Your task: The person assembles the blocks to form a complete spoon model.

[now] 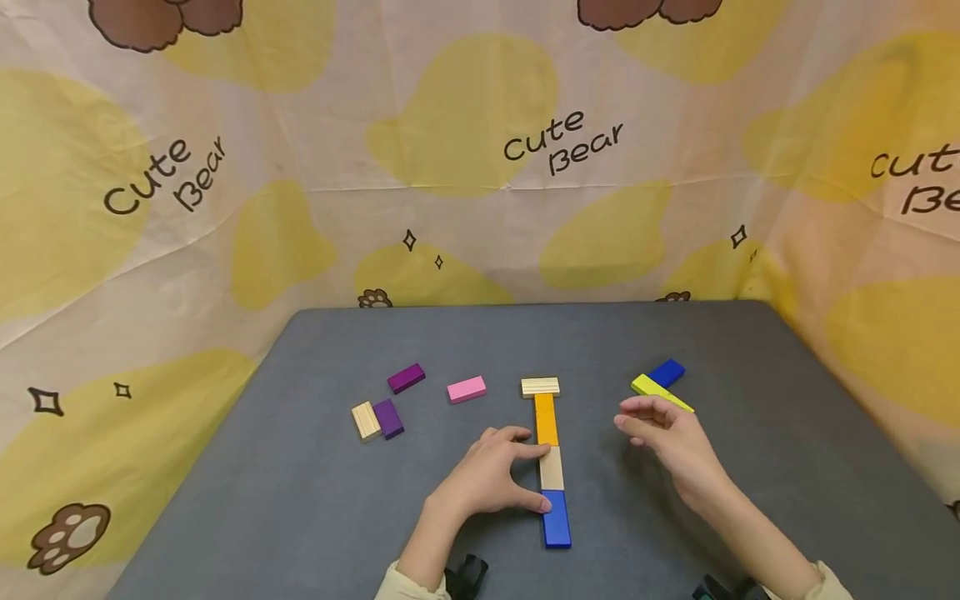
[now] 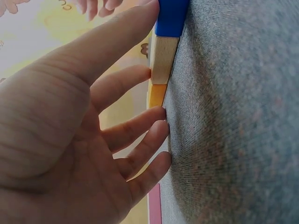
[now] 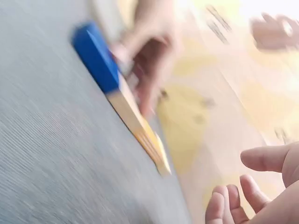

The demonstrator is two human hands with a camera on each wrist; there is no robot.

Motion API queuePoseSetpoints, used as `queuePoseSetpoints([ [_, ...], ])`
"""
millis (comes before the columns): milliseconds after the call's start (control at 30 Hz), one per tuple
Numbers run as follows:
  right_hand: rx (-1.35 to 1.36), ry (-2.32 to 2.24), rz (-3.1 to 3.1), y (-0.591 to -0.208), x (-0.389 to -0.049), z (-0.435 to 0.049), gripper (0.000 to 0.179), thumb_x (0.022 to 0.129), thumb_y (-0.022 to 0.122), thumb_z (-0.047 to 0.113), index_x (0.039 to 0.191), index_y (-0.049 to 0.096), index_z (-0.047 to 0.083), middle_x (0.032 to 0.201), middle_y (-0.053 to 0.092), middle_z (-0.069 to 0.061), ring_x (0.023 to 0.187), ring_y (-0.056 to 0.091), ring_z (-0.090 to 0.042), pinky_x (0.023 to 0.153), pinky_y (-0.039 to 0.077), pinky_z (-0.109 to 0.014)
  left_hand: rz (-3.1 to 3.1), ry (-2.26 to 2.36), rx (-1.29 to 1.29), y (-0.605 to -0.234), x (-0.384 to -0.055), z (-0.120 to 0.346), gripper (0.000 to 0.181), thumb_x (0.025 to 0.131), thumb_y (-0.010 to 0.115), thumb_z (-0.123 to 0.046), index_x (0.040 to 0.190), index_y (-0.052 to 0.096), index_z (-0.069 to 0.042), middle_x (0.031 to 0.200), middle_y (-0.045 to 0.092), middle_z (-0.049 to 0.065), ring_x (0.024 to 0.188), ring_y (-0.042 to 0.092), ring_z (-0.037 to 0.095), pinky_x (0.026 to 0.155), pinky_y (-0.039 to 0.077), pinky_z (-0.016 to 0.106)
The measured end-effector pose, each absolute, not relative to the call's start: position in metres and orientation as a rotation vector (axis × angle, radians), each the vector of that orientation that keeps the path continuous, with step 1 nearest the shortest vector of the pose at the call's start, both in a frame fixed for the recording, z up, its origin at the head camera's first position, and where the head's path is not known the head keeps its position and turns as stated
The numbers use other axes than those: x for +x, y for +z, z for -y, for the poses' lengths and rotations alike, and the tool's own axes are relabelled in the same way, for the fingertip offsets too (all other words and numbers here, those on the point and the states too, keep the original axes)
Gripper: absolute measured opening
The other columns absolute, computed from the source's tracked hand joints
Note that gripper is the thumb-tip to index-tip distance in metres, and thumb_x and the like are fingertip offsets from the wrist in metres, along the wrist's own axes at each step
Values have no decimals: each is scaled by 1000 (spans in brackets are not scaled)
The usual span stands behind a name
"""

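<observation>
"Across the upper half of my head view, what am I looking at?"

"Bear-print cloth [image 1: 450, 217]. Below it, the grey bench [image 1: 315, 517] takes up most of the lower frame."

"And the work?"

"Just right of centre, low down: a straight row [image 1: 552, 475] of blocks, end to end, lying flat."

"The hands?"

"My left hand [image 1: 491, 475] is spread, not gripping: thumb against the blue block [image 1: 557, 525] at the bottom, index fingertip at the plain wood block [image 1: 551, 469], near its joint with the orange block [image 1: 546, 419]. My right hand [image 1: 675, 442], right of the row, has loosely bent fingers and holds nothing."

"Smaller pieces?"

"A lime block [image 1: 660, 392] beside the right fingertips, with a second blue block [image 1: 667, 372] behind it. Left of centre, a pink block [image 1: 467, 390] and a magenta block [image 1: 407, 378]. A ridged crosspiece [image 1: 540, 387] caps the row's top end."

"How would you steer it?"

"I judge the left hand is steadying the row. I'd press lightly and evenly with thumb and index, since such blocks probably skid, and brace the right side so the joints don't bow."
</observation>
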State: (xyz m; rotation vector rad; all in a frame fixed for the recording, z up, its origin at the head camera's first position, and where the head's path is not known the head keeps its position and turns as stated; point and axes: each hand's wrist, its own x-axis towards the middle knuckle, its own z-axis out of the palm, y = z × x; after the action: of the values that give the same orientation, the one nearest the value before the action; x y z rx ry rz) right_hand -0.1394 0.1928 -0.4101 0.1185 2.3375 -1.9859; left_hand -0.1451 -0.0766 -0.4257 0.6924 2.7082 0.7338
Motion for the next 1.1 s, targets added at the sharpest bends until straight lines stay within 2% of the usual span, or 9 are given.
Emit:
queuePoseSetpoints([
  [167,376,-2012,-2560,-416,-151,-220,46,88,76,26,122,62,-1,112,60,-6,95,60,-17,78,52,-27,-2717,728,712,-427,-146,77,72,71,84,-54,135,62,-31,142,49,2,119,43,26,101,37,47],
  [233,505,-1971,-2641,-420,-155,-229,45,87,78,25,123,64,2,113,60,-7,94,58,-15,74,51,-26,-2718,722,713,-427,-146,77,72,71,84,-55,136,62,-32,143,49,1,119,43,25,101,37,46],
  [367,670,-1873,-2716,-428,-162,-242,53,84,81,29,129,64,6,127,55,-11,101,51,-17,75,47,-28,-2720,722,713,-428,-146,76,72,71,84,-55,135,62,-32,143,49,1,119,43,25,102,37,46],
  [467,714,-1839,-2717,-433,-165,-250,58,81,83,29,131,63,6,135,51,-11,105,47,-19,76,44,-31,-2723,721,714,-428,-146,76,72,70,84,-55,135,62,-31,143,49,2,119,43,25,102,36,46],
  [700,687,-1788,-2687,-442,-167,-257,62,79,85,25,132,62,4,138,49,-13,108,46,-22,79,42,-34,-2713,731,698,-426,-146,76,72,71,84,-54,135,62,-31,143,49,1,120,43,25,102,36,47],
  [833,656,-1765,-2703,-446,-169,-259,61,79,85,23,132,62,3,135,52,-14,107,48,-22,75,43,-24,-2710,743,692,-426,-146,76,72,70,84,-54,135,62,-32,142,49,1,120,43,25,102,37,47],
  [967,653,-1773,-2708,-449,-170,-262,59,77,85,13,130,62,-1,127,58,-17,97,53,-16,68,44,-14,-2710,752,690,-426,-145,76,72,70,85,-53,135,62,-32,142,49,1,120,43,25,101,37,46],
  [1100,680,-1789,-2685,-451,-172,-263,59,75,85,6,129,61,-4,123,60,-18,88,56,-9,66,45,-11,-2709,754,692,-426,-145,77,72,70,85,-53,135,62,-32,142,49,1,120,42,25,101,37,47],
])
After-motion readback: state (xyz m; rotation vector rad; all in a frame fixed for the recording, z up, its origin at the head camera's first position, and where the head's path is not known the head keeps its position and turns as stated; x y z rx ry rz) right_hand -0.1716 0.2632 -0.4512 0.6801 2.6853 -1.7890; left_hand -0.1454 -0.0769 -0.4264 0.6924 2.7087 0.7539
